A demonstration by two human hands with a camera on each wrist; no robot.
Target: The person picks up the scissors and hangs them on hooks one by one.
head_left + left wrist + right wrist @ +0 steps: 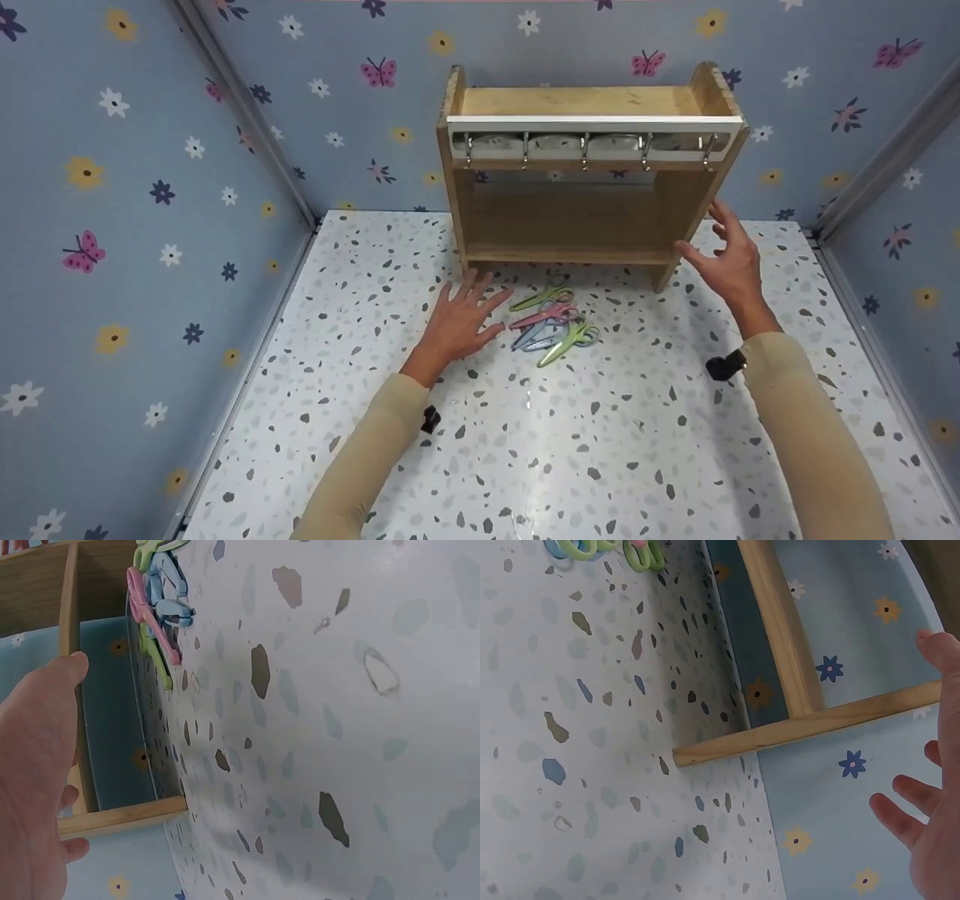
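Observation:
A wooden shelf rack [570, 255] with a row of metal hooks [585, 150] along its upper front stands upright at the back. Several scissors [574, 341] in green, pink and blue lie in a pile before it. Spread fingers mark my left hand [457, 322], which is by the rack's lower left leg, left of the scissors. Beside the right side panel [694, 217] is my right hand [731, 266], thumb and fingers apart. Both hands hold nothing. Whether either touches the wood I cannot tell. The left wrist view shows the pink scissors [150, 615] and the left thumb before the shelf edge.
The rack stands on a white speckled tabletop [600, 450]. Behind it rises a blue flowered wall [360, 112], with more panels at left [135, 300] and right [915, 262]. Metal strips [247, 112] run along the corners.

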